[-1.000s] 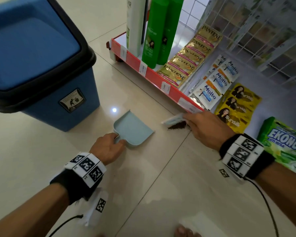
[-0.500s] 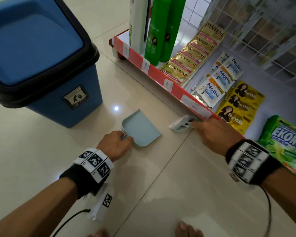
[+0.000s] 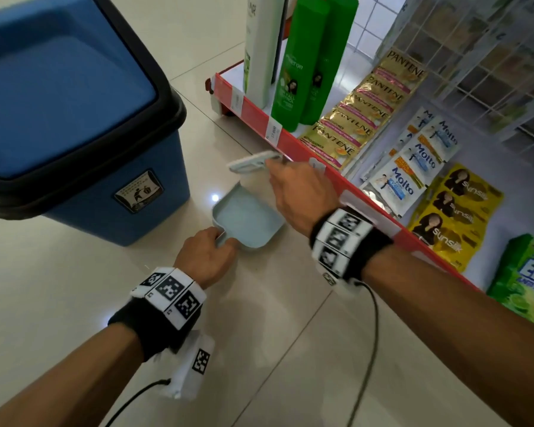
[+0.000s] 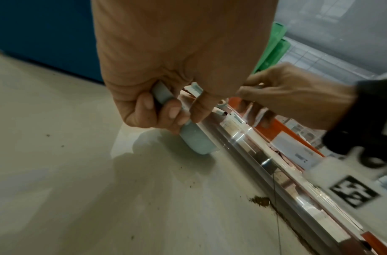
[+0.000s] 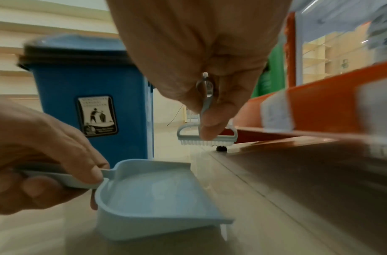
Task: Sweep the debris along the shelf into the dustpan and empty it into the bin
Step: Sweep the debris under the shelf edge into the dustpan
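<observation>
Bin (image 3: 84, 131) fills the upper left of the frame; centre, left hand (image 3: 205, 260) fingers wrap the dustpan (image 3: 247, 220) handle, pan on the floor. Right hand (image 3: 299, 192) fingers pinch the brush (image 3: 253, 161) aloft beyond it. Debris (image 4: 261, 201) lies lower right under the shelf (image 3: 290, 143) edge: a sweep from there may miss it. Pan's contents unclear.

My dustpan (image 3: 247, 218) is pale blue, and so is the brush (image 3: 253, 161) — its bristles look white in the right wrist view. The bin (image 3: 84, 167) is deep blue with a black rim and a black-and-white sticker. The shelf edge (image 3: 293, 143) runs red-orange with white tags. The debris (image 4: 261, 201) is dark brown, perhaps soil — against cream floor tiles (image 3: 59, 303). Behind stand green bottles (image 3: 305, 66), gold sachets (image 3: 364, 109) and yellow sachets (image 3: 457, 211). My wristbands (image 3: 170, 292) are black with black-and-white square markers.
</observation>
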The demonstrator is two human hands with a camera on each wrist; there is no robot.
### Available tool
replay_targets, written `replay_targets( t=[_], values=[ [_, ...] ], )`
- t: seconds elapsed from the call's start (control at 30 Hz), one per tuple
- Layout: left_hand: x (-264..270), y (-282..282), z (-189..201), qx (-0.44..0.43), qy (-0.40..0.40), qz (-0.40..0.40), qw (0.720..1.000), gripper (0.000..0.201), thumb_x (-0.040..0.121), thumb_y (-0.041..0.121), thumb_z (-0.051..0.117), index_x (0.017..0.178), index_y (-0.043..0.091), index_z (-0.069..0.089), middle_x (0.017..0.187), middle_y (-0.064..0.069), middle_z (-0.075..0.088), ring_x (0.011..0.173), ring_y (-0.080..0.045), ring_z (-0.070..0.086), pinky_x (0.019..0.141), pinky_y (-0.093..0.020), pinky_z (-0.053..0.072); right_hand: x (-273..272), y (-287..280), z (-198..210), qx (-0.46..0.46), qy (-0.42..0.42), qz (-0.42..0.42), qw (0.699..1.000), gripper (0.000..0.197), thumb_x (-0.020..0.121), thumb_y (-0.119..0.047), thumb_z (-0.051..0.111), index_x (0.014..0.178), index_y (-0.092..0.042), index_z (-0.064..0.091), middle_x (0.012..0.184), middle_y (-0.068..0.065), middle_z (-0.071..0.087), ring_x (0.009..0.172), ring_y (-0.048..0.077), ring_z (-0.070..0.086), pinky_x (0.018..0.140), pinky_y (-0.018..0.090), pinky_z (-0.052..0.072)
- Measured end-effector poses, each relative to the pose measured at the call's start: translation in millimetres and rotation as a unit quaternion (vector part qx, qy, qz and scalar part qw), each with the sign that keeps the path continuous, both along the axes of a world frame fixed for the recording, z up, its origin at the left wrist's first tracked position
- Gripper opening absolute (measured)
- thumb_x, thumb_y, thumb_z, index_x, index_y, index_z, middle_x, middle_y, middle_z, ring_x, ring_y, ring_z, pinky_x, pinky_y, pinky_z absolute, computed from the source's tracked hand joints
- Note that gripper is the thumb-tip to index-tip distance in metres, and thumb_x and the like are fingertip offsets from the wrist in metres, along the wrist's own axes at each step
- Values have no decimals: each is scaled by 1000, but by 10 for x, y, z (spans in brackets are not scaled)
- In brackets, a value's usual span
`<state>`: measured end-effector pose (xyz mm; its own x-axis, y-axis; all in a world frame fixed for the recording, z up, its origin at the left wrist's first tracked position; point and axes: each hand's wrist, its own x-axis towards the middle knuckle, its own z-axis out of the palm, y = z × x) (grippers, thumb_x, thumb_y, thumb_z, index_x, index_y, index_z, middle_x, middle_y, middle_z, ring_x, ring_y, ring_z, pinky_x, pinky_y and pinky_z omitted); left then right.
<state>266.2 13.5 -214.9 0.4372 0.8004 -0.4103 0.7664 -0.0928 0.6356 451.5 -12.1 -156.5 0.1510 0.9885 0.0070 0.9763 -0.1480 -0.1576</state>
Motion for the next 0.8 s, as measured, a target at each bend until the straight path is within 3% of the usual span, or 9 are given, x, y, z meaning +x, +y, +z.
replay_targets(
  t=[0.1,0.2,0.27,0.33,0.47,0.67,0.73,0.8],
  values=[
    [30,125,-29,-11,-14,34,999,32,93,39,48,100,11,62,90,-4,62,88,-25,58,68,-29,38,-142,495,-162,-5,-20,-12,1000,21,98,-12,43,113,-9,59,100,13,67,90,32,66,66,35,42],
    [36,216,-72,-15,-25,60,998,33,92,40,48,105,13,63,98,-4,64,99,-28,60,79,-33,44,-220,878,-321,-6,-18,-40,999,24,97,-10,43,113,-8,61,105,16,67,96,34,67,74,39,51],
    [20,243,-104,-12,-26,67,997,34,92,39,49,109,13,62,103,-3,63,98,-24,58,84,-34,45,-241,1078,-412,0,-19,-64,998,26,97,-8,42,113,-7,62,108,16,67,99,34,66,78,40,52],
    [-15,246,-141,-11,-30,67,997,28,93,37,49,102,13,60,100,-2,63,92,-21,57,82,-33,45,-243,1222,-498,7,-17,-78,997,27,97,-7,42,114,-8,63,108,14,67,99,33,66,77,39,52],
    [-74,210,-169,-52,-43,54,996,37,94,40,46,117,15,61,112,-9,66,104,-27,60,95,-44,48,-157,1356,-576,-10,-19,-109,994,29,98,-4,40,111,-6,66,107,14,69,99,33,68,75,37,50],
    [-143,196,-166,-51,-46,47,997,35,94,40,47,109,12,62,106,-11,67,101,-30,61,85,-37,47,-60,951,-474,-71,-2,-106,992,33,96,-8,41,118,-10,65,117,14,66,107,34,63,83,37,51],
    [-153,180,-168,-50,-57,48,996,29,94,38,48,100,13,62,94,-6,66,93,-26,61,76,-32,45,-6,662,-365,-91,-6,-112,990,27,93,-8,47,112,-10,66,117,13,66,105,34,64,76,36,48],
    [-162,161,-172,-50,-64,48,996,26,94,36,48,94,14,61,87,-2,63,84,-22,59,71,-29,42,-3,469,-233,-102,-21,-109,989,16,91,-9,52,97,-12,66,103,15,68,92,34,64,67,33,39]
  ],
)
